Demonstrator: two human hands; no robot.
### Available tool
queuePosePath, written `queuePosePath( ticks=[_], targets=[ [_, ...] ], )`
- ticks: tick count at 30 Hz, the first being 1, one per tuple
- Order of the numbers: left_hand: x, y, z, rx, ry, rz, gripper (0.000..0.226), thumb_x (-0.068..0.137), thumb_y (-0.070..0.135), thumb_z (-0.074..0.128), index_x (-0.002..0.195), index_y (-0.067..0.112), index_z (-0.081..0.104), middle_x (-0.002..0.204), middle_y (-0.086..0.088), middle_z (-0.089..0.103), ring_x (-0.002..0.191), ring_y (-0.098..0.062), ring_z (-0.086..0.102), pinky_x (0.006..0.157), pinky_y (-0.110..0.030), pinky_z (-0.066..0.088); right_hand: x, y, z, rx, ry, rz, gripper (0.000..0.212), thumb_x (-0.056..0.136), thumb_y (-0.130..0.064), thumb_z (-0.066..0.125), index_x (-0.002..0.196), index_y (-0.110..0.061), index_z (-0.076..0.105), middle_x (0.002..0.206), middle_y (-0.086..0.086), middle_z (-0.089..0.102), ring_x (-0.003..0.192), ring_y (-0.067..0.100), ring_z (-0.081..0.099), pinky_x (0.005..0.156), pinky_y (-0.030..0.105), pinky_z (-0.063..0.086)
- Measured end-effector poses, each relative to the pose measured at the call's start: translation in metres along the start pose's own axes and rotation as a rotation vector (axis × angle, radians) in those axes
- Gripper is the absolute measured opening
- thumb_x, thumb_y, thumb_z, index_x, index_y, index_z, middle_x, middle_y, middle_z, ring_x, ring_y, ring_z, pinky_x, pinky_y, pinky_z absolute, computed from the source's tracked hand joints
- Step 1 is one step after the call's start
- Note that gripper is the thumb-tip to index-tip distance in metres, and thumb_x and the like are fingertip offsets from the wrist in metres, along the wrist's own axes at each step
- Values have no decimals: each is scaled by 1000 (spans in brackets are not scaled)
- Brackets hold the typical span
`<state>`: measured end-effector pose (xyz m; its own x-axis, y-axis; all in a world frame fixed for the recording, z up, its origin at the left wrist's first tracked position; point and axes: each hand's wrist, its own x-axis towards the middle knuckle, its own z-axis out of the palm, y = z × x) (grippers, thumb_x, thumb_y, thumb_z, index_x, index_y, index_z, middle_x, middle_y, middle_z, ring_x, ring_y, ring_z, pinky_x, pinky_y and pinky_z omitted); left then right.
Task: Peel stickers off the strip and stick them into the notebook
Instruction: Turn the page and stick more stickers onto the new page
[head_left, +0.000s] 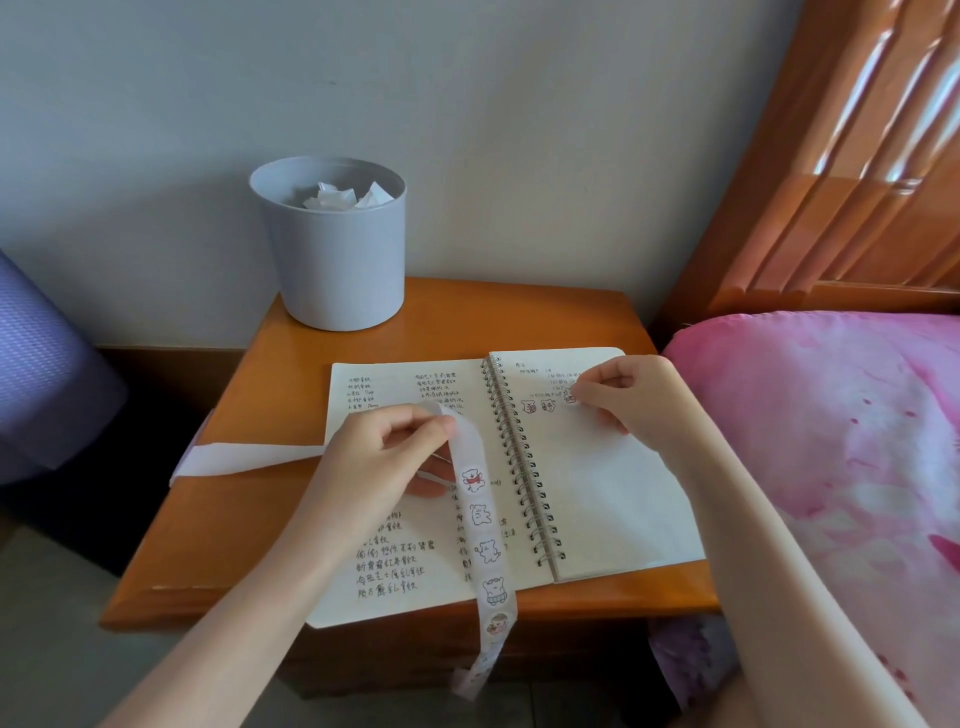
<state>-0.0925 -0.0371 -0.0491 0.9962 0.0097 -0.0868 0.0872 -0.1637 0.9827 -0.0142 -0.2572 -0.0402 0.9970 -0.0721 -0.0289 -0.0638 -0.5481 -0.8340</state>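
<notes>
I see soft daylight, rather dim and bluish on the wall (493, 114). Glare streaks the varnished headboard (857, 150) at two o'clock. Deep shadow sits beside the nightstand (260, 514) at nine o'clock. Straight edges bow near the rim; the hanging end of the strip (485, 551) at six o'clock is blurred.

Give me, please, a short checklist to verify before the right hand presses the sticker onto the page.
1. The notebook lies open and flat on the table: ok.
2. The right hand pinches the sticker at the right page: ok.
3. The sticker lines up with the two stuck stickers beside it: cannot tell, fingers hide part of it.
4. The left hand grips the strip, and stickers remain on it: ok.
5. The strip lies wholly on the table: not ok, its end hangs past the front edge.
</notes>
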Motion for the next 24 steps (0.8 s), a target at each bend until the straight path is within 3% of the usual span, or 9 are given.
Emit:
queuePosePath(
  ticks=[4, 8, 19, 24],
  targets=[
    [1, -2, 0, 22, -1, 0, 17, 93, 21, 58, 88, 19, 74, 80, 5, 76, 74, -7, 72, 66, -23, 59, -1, -1, -2, -29, -33, 0, 7, 81, -9, 71, 76, -12, 68, 65, 4, 63, 53, 14, 49, 51, 23, 39],
    [2, -3, 0, 29, -5, -1, 17, 93, 22, 58, 88, 21, 74, 80, 6, 76, 75, -7, 72, 67, -24, 58, -1, 0, 0, -41, -35, -10, 17, 81, -9, 71, 68, -18, 66, 70, 7, 66, 56, 16, 49, 52, 24, 38],
    [2, -4, 0, 43, -4, 0, 16, 93, 22, 58, 89, 21, 74, 81, 7, 76, 75, -7, 72, 67, -24, 59, 2, 3, 2, -65, -17, -17, 19, 79, -10, 71, 65, -21, 65, 75, 9, 68, 55, 15, 50, 49, 23, 38],
    [2, -4, 0, 47, 4, -1, 16, 92, 23, 59, 90, 21, 74, 81, 7, 76, 76, -7, 72, 68, -25, 59, 2, 5, 4, -64, -9, -25, 19, 79, -9, 72, 65, -20, 65, 77, 11, 70, 58, 17, 52, 57, 28, 43]
  ],
)
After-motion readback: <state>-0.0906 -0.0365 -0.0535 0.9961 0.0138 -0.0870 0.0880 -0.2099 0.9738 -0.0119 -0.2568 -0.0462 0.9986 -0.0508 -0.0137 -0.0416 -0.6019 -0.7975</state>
